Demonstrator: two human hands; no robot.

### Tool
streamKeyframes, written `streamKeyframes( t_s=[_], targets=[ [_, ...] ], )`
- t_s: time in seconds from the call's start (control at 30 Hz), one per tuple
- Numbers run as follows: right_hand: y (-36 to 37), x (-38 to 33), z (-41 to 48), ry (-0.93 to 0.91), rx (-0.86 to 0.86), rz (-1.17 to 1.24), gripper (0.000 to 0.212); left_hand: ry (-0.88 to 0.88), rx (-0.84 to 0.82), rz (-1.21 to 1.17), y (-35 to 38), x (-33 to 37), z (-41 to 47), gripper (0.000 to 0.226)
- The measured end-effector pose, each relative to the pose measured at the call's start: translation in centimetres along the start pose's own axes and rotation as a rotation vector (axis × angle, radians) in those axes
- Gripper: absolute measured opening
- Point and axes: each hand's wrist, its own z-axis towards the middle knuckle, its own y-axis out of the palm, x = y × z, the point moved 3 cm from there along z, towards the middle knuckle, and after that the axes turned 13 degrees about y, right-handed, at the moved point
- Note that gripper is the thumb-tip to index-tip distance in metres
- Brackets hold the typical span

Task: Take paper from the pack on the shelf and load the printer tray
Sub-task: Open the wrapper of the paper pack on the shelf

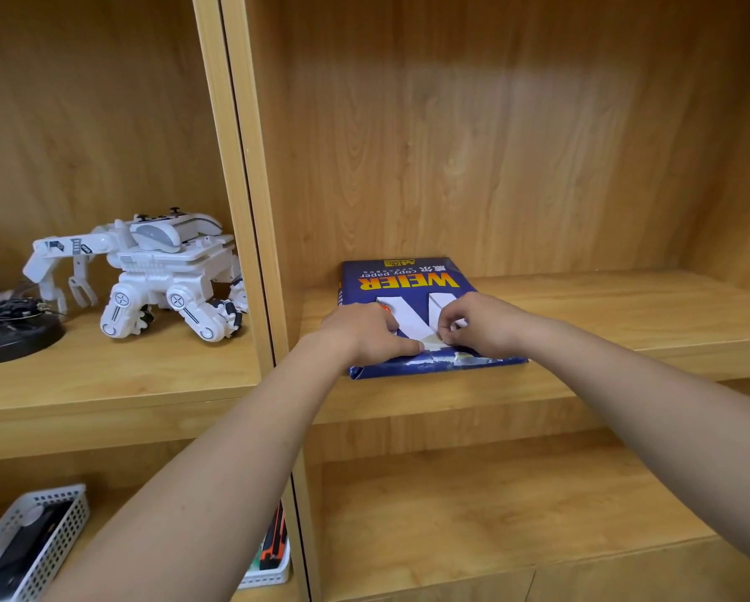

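Observation:
A blue pack of copy paper [408, 280] with yellow lettering lies flat on the wooden shelf [603, 306] in the right-hand bay, its near end at the shelf's front edge. My left hand [364, 332] rests on the pack's near left part, the index finger pressing on a strip of tape on the wrapper. My right hand [477, 323] is curled over the near middle, its fingertips pinching the wrapper's taped flap. The wrapper's near edge looks torn and wrinkled. No printer or tray is in view.
A white toy robot [156, 275] stands on the left bay's shelf beside a dark round object [12, 332]. Below it sit a white perforated basket [34, 540] and another basket with pens [273, 553]. A vertical wooden divider [251, 210] separates the bays.

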Motion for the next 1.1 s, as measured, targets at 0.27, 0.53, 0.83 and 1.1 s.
streamKeyframes(
  t_s=[0.27, 0.53, 0.83, 1.1],
  targets=[
    [-0.4, 0.9, -1.1, -0.023, -0.007, 0.016, 0.021, -0.050, -0.024, -0.043, -0.4, 0.2, 0.1, 0.048],
    [-0.4, 1.4, -1.9, -0.031, 0.053, 0.058, 0.015, -0.099, -0.019, -0.067, -0.5, 0.3, 0.2, 0.043],
    [-0.3, 2.7, -0.7, -0.048, 0.164, 0.226, 0.046, -0.111, 0.016, -0.130, -0.1, 0.1, 0.4, 0.034],
    [-0.2, 0.5, 1.9, -0.076, 0.073, 0.042, 0.027, -0.112, 0.022, -0.122, 0.0, 0.2, 0.4, 0.027]
  ],
)
